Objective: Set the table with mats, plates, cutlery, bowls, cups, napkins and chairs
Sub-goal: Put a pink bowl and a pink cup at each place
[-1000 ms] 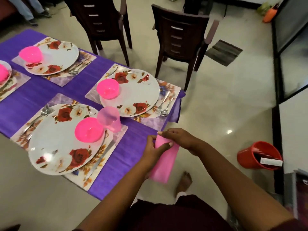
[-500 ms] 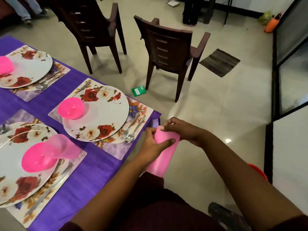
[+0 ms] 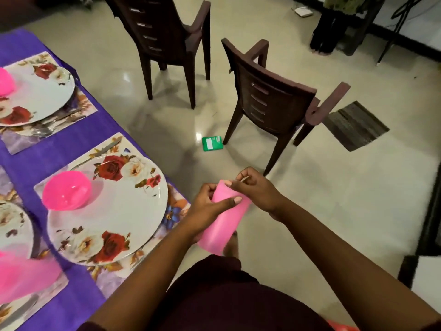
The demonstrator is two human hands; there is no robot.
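- Pink plastic cup stack: translucent, held tilted off the table corner, above the floor, mouth end low toward the body, base end up.
- Left hand grips the stack round its upper part, thumb across the front. Right hand pinches the top end w/ curled fingers; both closed on the stack.
- Nearest on table: blurred pink cup at bottom-left, on a floral mat w/ cutlery; view cuts it off.
- Next setting: floral plate w/ red roses on a mat, pink bowl on the plate's left part, knife at its far rim. Mat's right edge sits just by the table edge, touching close to left hand.
- Purple tablecloth edge runs diagonal from upper left to lower right; open tiled floor right of it.
- Far setting upper left: 2nd plate, spoon on its near side, another pink bowl partly out of view.
- On floor: small green packet betw. table and near brown chair, just beside chair's leg.
- 2nd brown chair further back; both stand apart from the table, backs to the camera.
- Dark doormat right of near chair; white box & dark furniture legs far back.
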